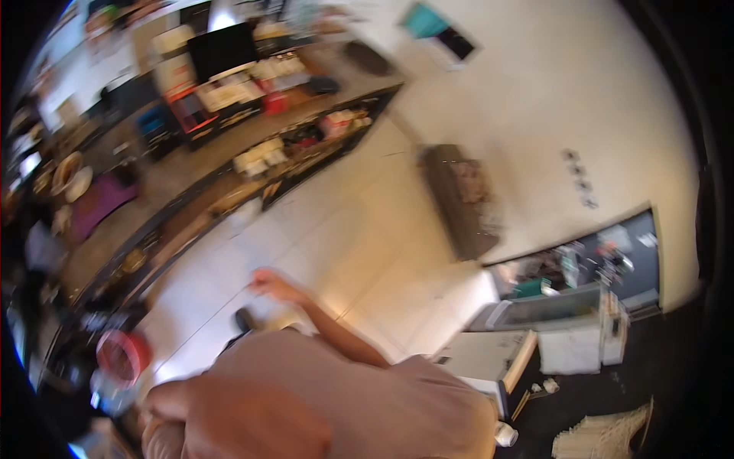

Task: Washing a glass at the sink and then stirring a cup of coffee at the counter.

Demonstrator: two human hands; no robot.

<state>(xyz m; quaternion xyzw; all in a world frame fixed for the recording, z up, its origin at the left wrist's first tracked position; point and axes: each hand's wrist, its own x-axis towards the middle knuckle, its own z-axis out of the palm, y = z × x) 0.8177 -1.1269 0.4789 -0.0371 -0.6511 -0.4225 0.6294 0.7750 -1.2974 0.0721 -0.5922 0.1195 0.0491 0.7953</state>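
Observation:
My right hand (274, 285) hangs out in front of my body, above the pale tiled floor (321, 241). Its fingers look loosely bent, and I see nothing in them, though motion blurs them. At the lower left, my left arm (252, 401) is bent close to the camera. The blurred part at its far end seems to be my left hand (157, 410), whose fingers I cannot make out. Nearest to it stands a red plastic basket or bin (123, 357). My plain shirt (355, 390) fills the bottom middle.
A long counter (189, 155) with shelves runs along the left, bearing a black monitor (222, 50) and a purple cloth (104, 201). A dark brown bench-like piece (453, 201) stands against the wall. To my right are a white box-like appliance (484, 356) and a black surface (573, 396).

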